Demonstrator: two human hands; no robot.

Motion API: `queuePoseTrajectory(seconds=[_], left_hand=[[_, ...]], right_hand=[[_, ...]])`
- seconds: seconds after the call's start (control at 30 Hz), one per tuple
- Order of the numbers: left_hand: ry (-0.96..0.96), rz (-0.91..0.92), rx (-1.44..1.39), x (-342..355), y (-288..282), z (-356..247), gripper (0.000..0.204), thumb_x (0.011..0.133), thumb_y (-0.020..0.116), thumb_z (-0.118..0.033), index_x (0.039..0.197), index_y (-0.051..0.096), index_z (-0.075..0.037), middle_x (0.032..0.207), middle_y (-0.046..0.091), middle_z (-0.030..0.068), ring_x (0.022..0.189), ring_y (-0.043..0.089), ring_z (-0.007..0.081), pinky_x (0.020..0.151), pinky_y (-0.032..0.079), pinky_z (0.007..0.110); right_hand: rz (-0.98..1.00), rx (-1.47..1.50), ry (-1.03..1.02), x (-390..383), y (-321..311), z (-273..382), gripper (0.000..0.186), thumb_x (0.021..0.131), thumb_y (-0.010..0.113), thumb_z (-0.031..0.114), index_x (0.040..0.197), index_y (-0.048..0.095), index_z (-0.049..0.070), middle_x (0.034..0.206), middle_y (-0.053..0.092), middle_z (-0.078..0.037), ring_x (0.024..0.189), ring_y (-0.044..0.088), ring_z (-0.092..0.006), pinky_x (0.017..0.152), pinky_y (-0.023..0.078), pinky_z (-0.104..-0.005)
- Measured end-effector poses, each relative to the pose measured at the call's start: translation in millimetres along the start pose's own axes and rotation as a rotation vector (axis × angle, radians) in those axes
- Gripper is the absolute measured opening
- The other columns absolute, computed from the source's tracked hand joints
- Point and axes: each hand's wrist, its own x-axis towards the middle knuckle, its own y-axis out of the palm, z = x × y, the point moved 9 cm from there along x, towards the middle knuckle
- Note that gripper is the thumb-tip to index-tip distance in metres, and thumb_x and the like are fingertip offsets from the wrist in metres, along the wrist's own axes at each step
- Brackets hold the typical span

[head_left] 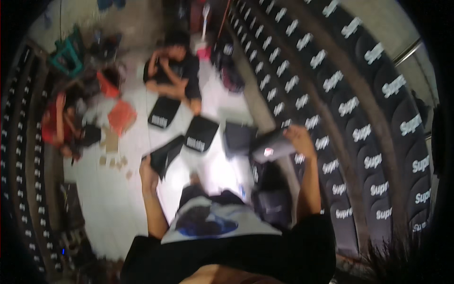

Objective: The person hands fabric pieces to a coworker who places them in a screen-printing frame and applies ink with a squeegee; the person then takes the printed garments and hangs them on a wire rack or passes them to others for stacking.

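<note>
My left hand (149,176) is closed on the near left edge of a black flat panel (166,154), which is tilted above the pale floor. Out to the right, my right hand (302,141) grips the far end of a dark grey panel (273,146) with a small red and white mark on it. Between my hands lie a black panel with white lettering (201,134) and a plain dark panel (239,138), the latter partly behind the one in my right hand. Blur hides the exact placing of my fingers.
Tall rows of black lettered pieces (362,132) line the right side; similar rows (39,156) stand left. One person in black (187,71) sits ahead, another in red (53,120) at left. Orange plastic (121,117), a green stool (67,56) and dark pieces (272,207) lie around.
</note>
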Motion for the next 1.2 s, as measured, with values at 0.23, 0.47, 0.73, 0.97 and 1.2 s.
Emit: queuePoseTrajectory(seconds=[0.23,0.47,0.73,0.97,1.2], left_hand=[[0.026,0.227,-0.158,97.5,154.4,-81.3,0.026,0.092,0.046,-0.024,0.088,0.054,0.001,0.087,0.058,0.0106,0.079,0.058,0.0204,0.075,0.048,0.033],[0.097,0.171,-0.167,186.0,219.0,-100.2,0.028,0.091,0.045,-0.024,0.085,0.055,0.002,0.081,0.058,0.0103,0.074,0.057,0.0183,0.069,0.047,0.03],[0.228,0.186,-0.094,229.1,298.2,-112.6,0.04,0.094,0.035,-0.028,0.104,0.052,0.007,0.098,0.059,0.016,0.086,0.059,0.0233,0.077,0.048,0.034],[0.308,0.064,-0.044,232.1,329.9,-110.3,0.042,0.095,0.036,-0.029,0.102,0.056,0.007,0.088,0.061,0.0123,0.069,0.058,0.0161,0.058,0.048,0.025],[0.266,-0.002,-0.238,254.9,338.2,-93.6,0.039,0.096,0.035,-0.024,0.106,0.054,0.008,0.094,0.061,0.0132,0.081,0.06,0.018,0.07,0.05,0.027]], right_hand=[[0.003,0.114,0.048,126.6,-119.6,86.9,0.024,0.08,0.059,0.013,0.063,0.05,0.0,0.052,0.038,0.002,0.055,0.037,-0.0035,0.046,0.032,-0.0269],[0.069,0.195,-0.399,260.5,-245.9,205.9,0.016,0.078,0.063,0.007,0.066,0.055,0.001,0.063,0.044,0.009,0.061,0.038,-0.0012,0.054,0.034,-0.0228],[-0.237,0.569,-1.014,369.8,-550.0,356.0,0.012,0.083,0.059,0.012,0.091,0.057,0.003,0.087,0.06,-0.005,0.077,0.057,-0.012,0.068,0.05,-0.0239],[-0.347,0.883,-0.779,520.4,-677.8,340.9,0.024,0.088,0.051,0.014,0.1,0.051,-0.008,0.092,0.058,-0.013,0.082,0.059,-0.0201,0.073,0.053,-0.0297],[-0.343,0.705,-0.641,595.7,-716.5,296.9,0.026,0.086,0.055,0.016,0.095,0.054,-0.008,0.086,0.061,-0.016,0.069,0.061,-0.0212,0.059,0.054,-0.0334]])
